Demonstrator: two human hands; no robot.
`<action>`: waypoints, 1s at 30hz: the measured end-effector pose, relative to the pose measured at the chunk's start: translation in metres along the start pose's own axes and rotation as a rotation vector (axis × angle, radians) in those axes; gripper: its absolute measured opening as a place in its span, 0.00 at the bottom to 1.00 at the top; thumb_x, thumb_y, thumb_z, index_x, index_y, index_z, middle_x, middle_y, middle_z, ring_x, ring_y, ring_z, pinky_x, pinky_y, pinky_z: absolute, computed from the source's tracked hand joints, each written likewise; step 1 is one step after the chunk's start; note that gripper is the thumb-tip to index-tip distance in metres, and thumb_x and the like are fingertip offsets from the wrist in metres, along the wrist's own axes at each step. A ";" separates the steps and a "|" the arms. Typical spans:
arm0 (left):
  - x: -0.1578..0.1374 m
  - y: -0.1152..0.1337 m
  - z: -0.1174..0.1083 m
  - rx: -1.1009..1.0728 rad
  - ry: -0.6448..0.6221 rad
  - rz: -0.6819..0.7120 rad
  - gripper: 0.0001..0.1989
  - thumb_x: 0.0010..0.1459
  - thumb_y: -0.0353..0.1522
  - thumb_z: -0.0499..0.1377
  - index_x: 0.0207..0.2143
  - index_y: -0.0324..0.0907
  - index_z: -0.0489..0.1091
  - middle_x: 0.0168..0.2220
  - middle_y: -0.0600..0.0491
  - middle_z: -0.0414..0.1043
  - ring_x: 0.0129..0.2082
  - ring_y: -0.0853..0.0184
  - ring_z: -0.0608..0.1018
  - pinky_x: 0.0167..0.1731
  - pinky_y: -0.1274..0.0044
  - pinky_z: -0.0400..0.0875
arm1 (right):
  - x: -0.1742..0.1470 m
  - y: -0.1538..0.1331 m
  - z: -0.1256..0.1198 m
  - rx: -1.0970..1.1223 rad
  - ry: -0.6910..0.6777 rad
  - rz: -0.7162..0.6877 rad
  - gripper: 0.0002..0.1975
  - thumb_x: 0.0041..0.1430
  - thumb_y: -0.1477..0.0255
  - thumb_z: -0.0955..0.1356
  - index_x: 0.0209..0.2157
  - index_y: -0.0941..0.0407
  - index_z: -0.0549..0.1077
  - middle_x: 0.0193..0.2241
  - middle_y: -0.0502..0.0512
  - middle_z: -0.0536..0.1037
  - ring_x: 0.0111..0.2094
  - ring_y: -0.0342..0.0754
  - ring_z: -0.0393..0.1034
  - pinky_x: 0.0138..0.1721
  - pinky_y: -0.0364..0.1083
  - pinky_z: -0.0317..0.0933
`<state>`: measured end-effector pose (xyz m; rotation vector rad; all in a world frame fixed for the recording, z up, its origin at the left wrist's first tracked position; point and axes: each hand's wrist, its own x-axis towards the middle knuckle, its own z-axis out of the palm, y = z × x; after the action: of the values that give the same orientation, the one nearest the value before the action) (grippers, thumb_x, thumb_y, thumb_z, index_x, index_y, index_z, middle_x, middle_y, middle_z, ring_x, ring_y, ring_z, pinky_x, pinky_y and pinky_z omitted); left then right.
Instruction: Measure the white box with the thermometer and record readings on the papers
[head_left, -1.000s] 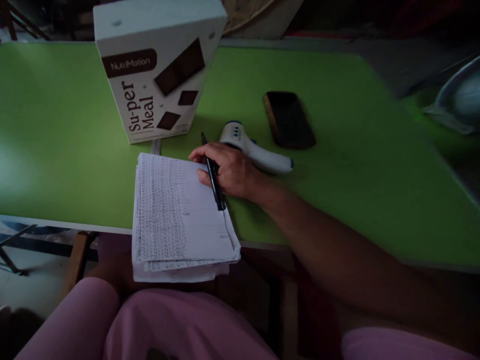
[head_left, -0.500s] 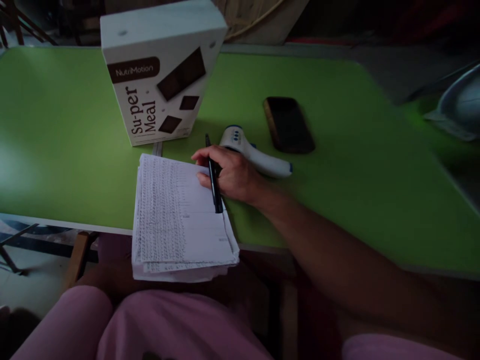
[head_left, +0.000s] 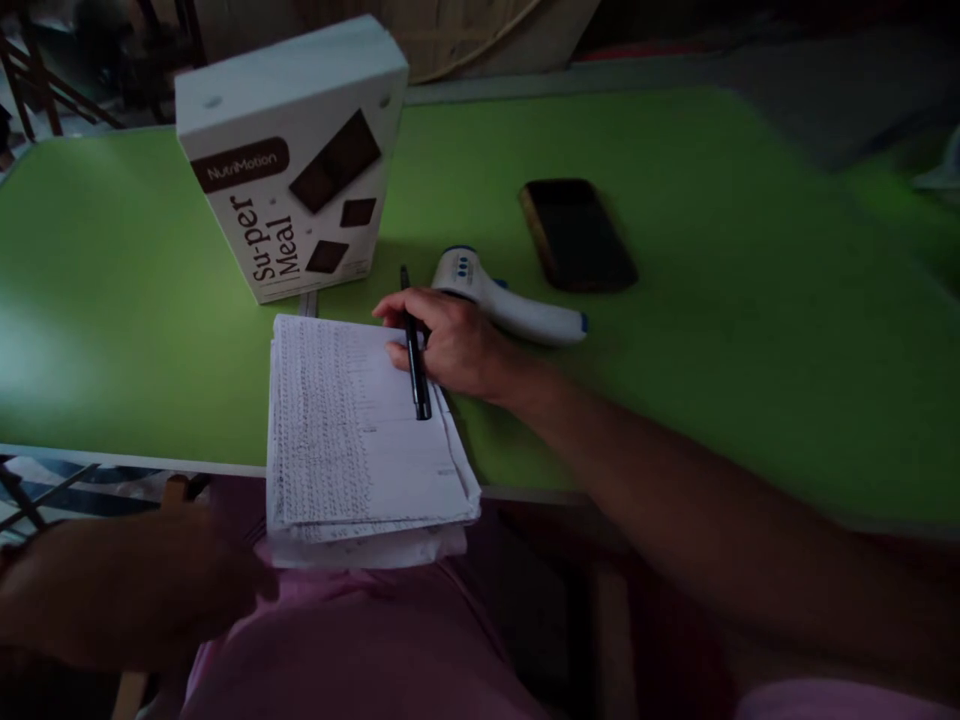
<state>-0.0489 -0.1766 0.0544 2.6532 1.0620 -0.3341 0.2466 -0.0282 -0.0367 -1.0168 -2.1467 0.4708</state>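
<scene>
newly, the left hand (head_left: 176,585) has entered at near left, beside the papers' near left corner; it is dark and blurred, so its grip cannot be told. the right hand (head_left: 454,345) remains at the far right edge of the written papers (head_left: 405,470), gripping a black pen (head_left: 417,380), page contact unconfirmed. in this inspector's judgement, both hands are now within reach of the papers, which overhang the green table's (head_left: 712,380) near edge.

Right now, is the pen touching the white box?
Apart. In the head view, green table shows between the upper end of the pen and the white box.
</scene>
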 end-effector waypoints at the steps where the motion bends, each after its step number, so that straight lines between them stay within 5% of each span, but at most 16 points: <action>1: 0.011 -0.005 -0.013 -0.045 0.025 0.054 0.17 0.72 0.42 0.46 0.46 0.48 0.73 0.38 0.56 0.77 0.29 0.75 0.76 0.29 0.84 0.70 | 0.000 0.000 0.000 0.000 0.000 0.001 0.13 0.50 0.76 0.68 0.40 0.51 0.71 0.37 0.55 0.79 0.39 0.52 0.74 0.43 0.53 0.72; 2: 0.023 -0.006 -0.024 -0.105 -0.003 0.088 0.20 0.74 0.39 0.41 0.49 0.48 0.72 0.41 0.55 0.77 0.31 0.74 0.77 0.29 0.83 0.69 | 0.001 -0.001 0.001 -0.001 0.003 0.001 0.13 0.50 0.76 0.68 0.40 0.51 0.71 0.37 0.55 0.79 0.38 0.52 0.74 0.43 0.53 0.72; 4: 0.051 -0.004 -0.039 -0.003 0.227 0.058 0.22 0.74 0.40 0.40 0.51 0.40 0.70 0.43 0.46 0.77 0.31 0.67 0.78 0.30 0.77 0.70 | 0.001 -0.001 0.001 -0.003 0.011 0.003 0.14 0.50 0.75 0.68 0.41 0.51 0.70 0.36 0.54 0.79 0.38 0.52 0.74 0.43 0.53 0.72; 7: 0.094 0.005 -0.043 0.304 0.158 -0.123 0.22 0.70 0.42 0.51 0.55 0.34 0.65 0.53 0.39 0.72 0.30 0.62 0.80 0.25 0.74 0.68 | 0.001 0.001 0.001 -0.007 0.025 0.001 0.15 0.50 0.75 0.68 0.41 0.52 0.71 0.35 0.54 0.78 0.38 0.51 0.74 0.42 0.53 0.71; 11: 0.128 0.002 -0.028 0.380 0.101 -0.113 0.32 0.66 0.48 0.55 0.60 0.32 0.60 0.67 0.34 0.54 0.34 0.59 0.81 0.27 0.71 0.71 | 0.001 0.001 0.000 -0.010 0.023 -0.011 0.13 0.52 0.74 0.68 0.42 0.53 0.72 0.35 0.55 0.78 0.38 0.51 0.74 0.42 0.53 0.70; 18: 0.126 -0.006 -0.009 0.405 0.099 -0.085 0.33 0.67 0.49 0.52 0.59 0.28 0.64 0.67 0.31 0.51 0.33 0.59 0.81 0.25 0.70 0.72 | 0.004 -0.034 0.003 0.330 0.243 0.114 0.15 0.66 0.66 0.61 0.48 0.54 0.73 0.30 0.50 0.76 0.30 0.44 0.70 0.35 0.47 0.68; 22: 0.124 -0.005 -0.007 0.395 0.125 -0.064 0.32 0.67 0.50 0.52 0.55 0.30 0.68 0.66 0.33 0.54 0.30 0.62 0.81 0.23 0.71 0.70 | 0.005 -0.042 0.012 0.459 0.233 0.207 0.10 0.62 0.69 0.62 0.37 0.54 0.75 0.22 0.46 0.71 0.23 0.42 0.66 0.28 0.45 0.64; 26: 0.124 -0.005 -0.007 0.390 0.151 -0.048 0.31 0.65 0.50 0.55 0.53 0.29 0.69 0.64 0.33 0.58 0.29 0.61 0.81 0.22 0.71 0.68 | 0.004 -0.032 0.022 0.411 0.257 0.262 0.03 0.54 0.70 0.66 0.31 0.54 0.71 0.19 0.44 0.68 0.20 0.40 0.60 0.23 0.43 0.58; 30: 0.122 -0.006 -0.007 0.386 0.162 0.001 0.26 0.66 0.47 0.55 0.47 0.31 0.72 0.59 0.37 0.65 0.28 0.61 0.80 0.21 0.71 0.66 | 0.003 -0.028 0.025 0.317 0.322 0.253 0.06 0.51 0.68 0.69 0.28 0.52 0.67 0.19 0.44 0.68 0.20 0.41 0.60 0.22 0.43 0.58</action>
<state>0.0337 -0.0921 0.0222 3.0670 1.1428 -0.3608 0.2128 -0.0438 -0.0365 -1.1007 -1.6079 0.6912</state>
